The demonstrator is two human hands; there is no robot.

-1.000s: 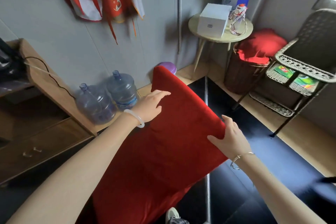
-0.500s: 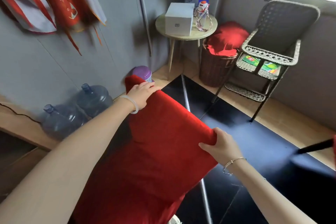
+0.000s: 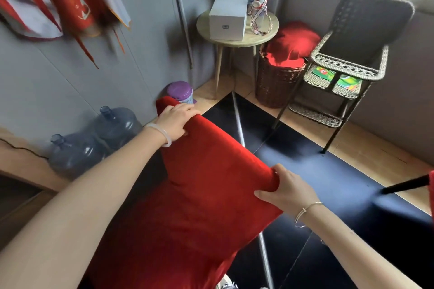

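Note:
A large red velvet cloth [image 3: 199,199] hangs in front of me, held up by its top edge. My left hand [image 3: 175,119] grips the far left corner of that edge, fingers curled over the fabric. My right hand [image 3: 287,189] grips the near right corner, thumb on top. The cloth drapes down toward my feet and hides the floor beneath it.
A wicker basket [image 3: 277,80] stuffed with more red cloth [image 3: 291,40] stands in the corner beside a round side table [image 3: 237,30] bearing a white box [image 3: 227,17]. A wicker chair [image 3: 352,58] stands right. Two water jugs [image 3: 94,138] and a purple-lidded container [image 3: 180,91] line the left wall. Black floor mats [image 3: 317,183] lie ahead.
The view has swung right toward the corner with the basket and chair. Both hands keep their hold on the cloth's top edge, and the left fingers have curled tighter over it.

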